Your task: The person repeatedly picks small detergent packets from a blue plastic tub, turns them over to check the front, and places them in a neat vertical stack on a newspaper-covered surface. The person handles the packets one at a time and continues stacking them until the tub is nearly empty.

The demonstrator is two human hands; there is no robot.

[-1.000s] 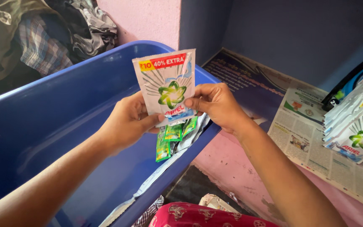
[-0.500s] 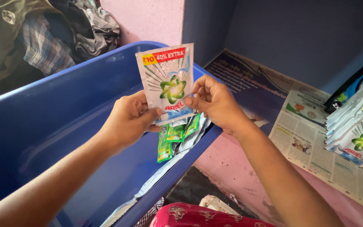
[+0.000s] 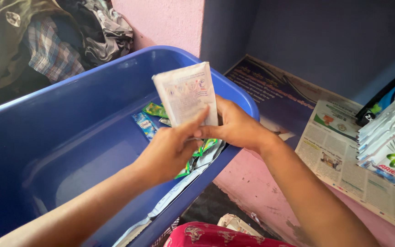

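White sachet (image 3: 186, 93) upright, pinched between both hands' fingers (image 3: 200, 120)

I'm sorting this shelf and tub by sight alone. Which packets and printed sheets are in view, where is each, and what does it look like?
Held sachet: flat white rectangle, plain printed side showing, between left hand and right hand, above the blue tub.
Small sachets: green and blue strips inside the tub.
Green sachets: beneath the hands, at the tub rim.
Sachet stack: white, green star emblem, right on the shelf.
Newspaper: flat sheet lining the shelf.
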